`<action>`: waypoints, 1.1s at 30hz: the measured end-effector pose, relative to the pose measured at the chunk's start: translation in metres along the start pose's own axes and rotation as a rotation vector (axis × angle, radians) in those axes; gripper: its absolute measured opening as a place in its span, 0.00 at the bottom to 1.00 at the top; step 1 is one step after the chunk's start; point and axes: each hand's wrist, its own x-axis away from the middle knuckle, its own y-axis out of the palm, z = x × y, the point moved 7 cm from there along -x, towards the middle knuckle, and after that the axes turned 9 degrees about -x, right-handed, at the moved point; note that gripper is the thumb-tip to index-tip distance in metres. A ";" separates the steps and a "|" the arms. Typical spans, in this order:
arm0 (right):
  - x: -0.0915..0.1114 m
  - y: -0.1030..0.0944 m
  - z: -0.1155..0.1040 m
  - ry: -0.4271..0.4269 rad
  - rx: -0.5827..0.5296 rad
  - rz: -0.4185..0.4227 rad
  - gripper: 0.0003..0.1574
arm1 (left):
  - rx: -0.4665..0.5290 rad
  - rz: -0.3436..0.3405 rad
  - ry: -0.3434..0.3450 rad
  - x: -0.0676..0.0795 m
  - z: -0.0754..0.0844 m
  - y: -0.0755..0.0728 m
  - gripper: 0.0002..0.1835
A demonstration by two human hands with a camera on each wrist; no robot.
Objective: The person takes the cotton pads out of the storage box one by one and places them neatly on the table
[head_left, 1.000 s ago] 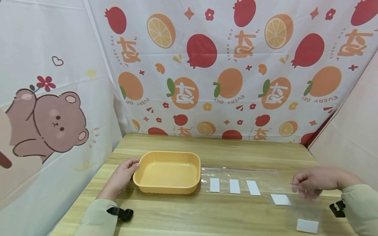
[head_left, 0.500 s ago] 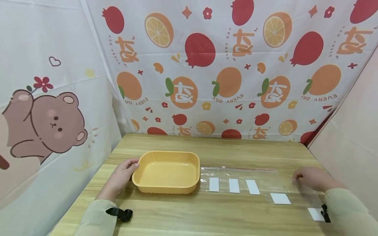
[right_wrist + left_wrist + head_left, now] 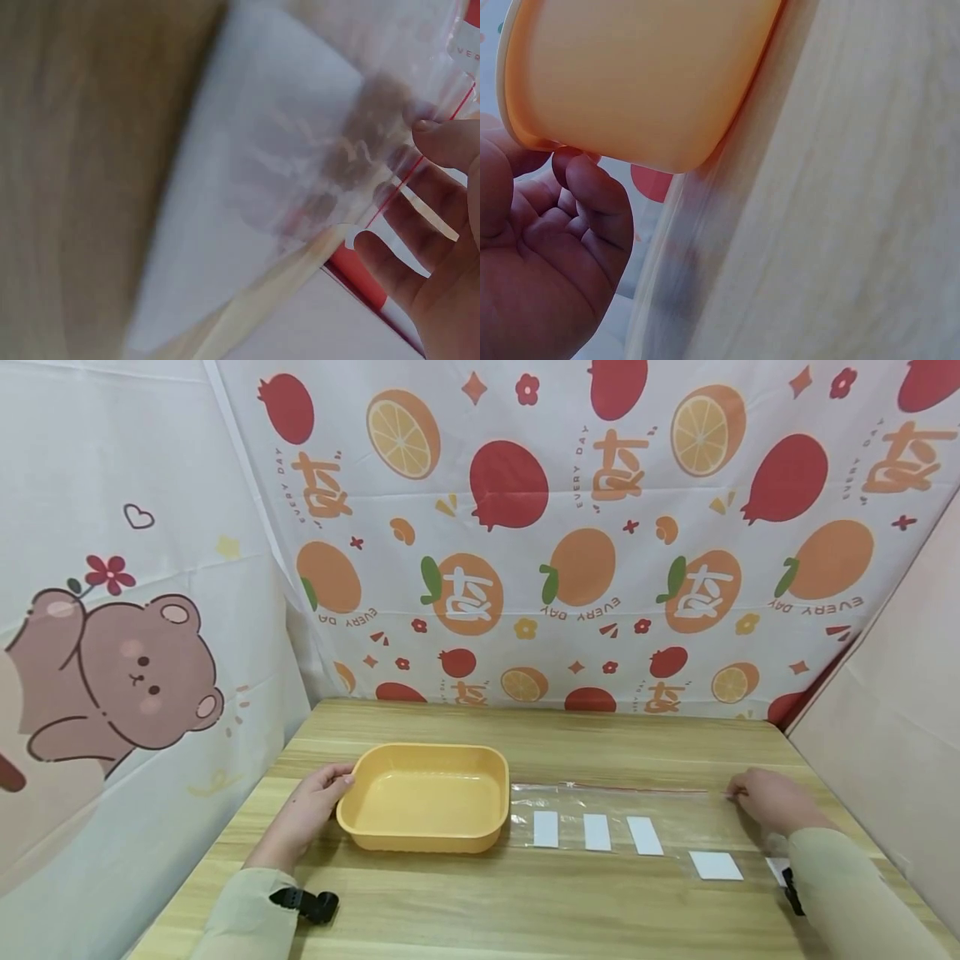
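Note:
A yellow plastic basin [image 3: 423, 842] stands on the wooden table, its inside bare. My left hand [image 3: 311, 810] grips the left end of its rim, thumb at the edge and fingers curled beneath, as the left wrist view also shows. Over on the right, my right hand [image 3: 776, 802] pinches a clear zip bag [image 3: 300, 150] by its red-lined top edge, between thumb and fingers. This bag has a white patch and hangs low over the table; in the head view the sleeve hides most of it.
Right of the basin, several flat clear zip bags [image 3: 675, 806] lie in a row, each with a white rectangle [image 3: 597, 832]. Their tops line up, except that one white rectangle [image 3: 716, 865] lies lower. A fruit-print cloth [image 3: 525, 610] hangs behind the table.
My right hand has moved back and then left with the zip bag, towards the end of the row. The left hand and the basin stay put.

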 end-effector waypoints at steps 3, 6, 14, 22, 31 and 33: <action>-0.004 0.002 0.002 0.014 0.008 -0.001 0.11 | -0.004 0.001 0.002 0.000 0.000 0.000 0.29; -0.006 0.004 0.001 0.001 0.023 0.012 0.11 | -0.005 0.001 0.003 0.000 0.000 -0.001 0.29; -0.004 0.007 -0.007 -0.048 0.027 0.053 0.12 | 0.016 -0.013 -0.003 0.001 -0.001 0.000 0.29; -0.002 0.009 -0.007 -0.066 0.022 0.080 0.13 | 0.009 -0.014 -0.003 -0.001 -0.003 0.000 0.29; 0.000 0.011 -0.007 -0.050 0.019 0.077 0.17 | 0.013 -0.020 0.004 -0.001 -0.003 0.000 0.30; 0.000 0.008 -0.009 -0.051 0.012 0.087 0.18 | 0.009 -0.018 0.003 -0.001 -0.004 0.000 0.30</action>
